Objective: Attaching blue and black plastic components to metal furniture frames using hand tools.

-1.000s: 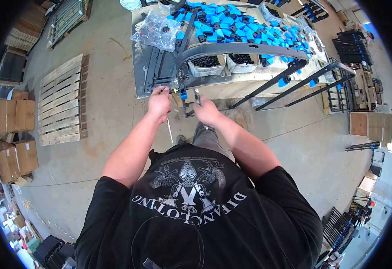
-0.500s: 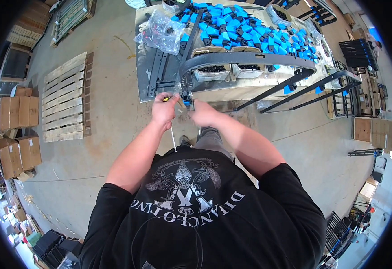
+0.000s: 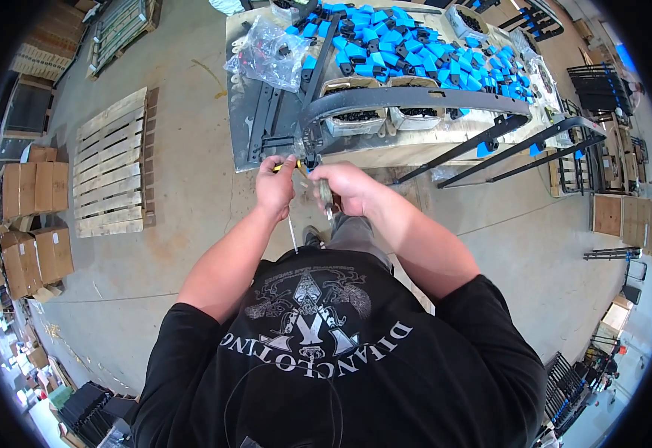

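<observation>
My left hand (image 3: 275,187) is closed round a screwdriver (image 3: 293,233); its yellow-and-black handle shows at the fingers, and the thin shaft points back toward my body. Close by on the right, my right hand (image 3: 341,188) grips a metal tool (image 3: 327,201) with a pale, worn body, whose exact kind I cannot make out. Just beyond both hands, at the bench's near edge, is the end of a curved black metal frame (image 3: 415,95). A small dark-and-blue fitting (image 3: 311,161) sits there between my fingertips, partly hidden.
The workbench (image 3: 445,153) carries a heap of blue-and-black plastic parts (image 3: 393,52), open boxes of small black pieces (image 3: 356,119), a clear plastic bag (image 3: 270,56) and a wrench (image 3: 250,125). More black frames (image 3: 542,142) lean at right. Left are a wooden pallet (image 3: 113,164) and cartons (image 3: 35,187).
My right hand has drawn back slightly from the frame end and turned, so the tool in it now shows. My left hand stays almost in place with the screwdriver.
</observation>
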